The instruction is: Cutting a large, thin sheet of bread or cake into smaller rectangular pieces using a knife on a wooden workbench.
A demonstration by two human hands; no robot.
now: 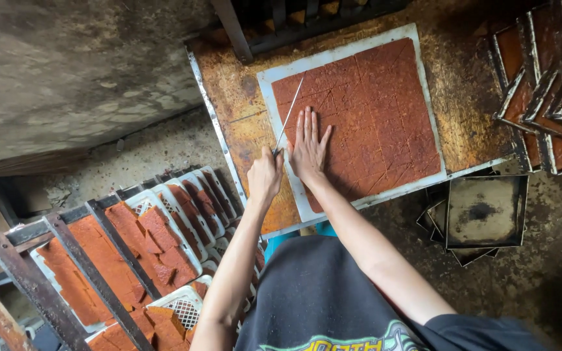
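With our left hand (265, 174) clenched on the knife (289, 116) and our right hand (308, 144) flat on the red sheet (365, 110) toward twelve o'clock, we should cut straight along the scored lines.

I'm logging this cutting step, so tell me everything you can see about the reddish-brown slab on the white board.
The slab is a flat, thin, square reddish-brown sheet, matte and leathery-looking, scored into a grid of squares. It lies on a white board atop a stained table. The right hand presses flat on it; the left hand holds a knife over its left edge.
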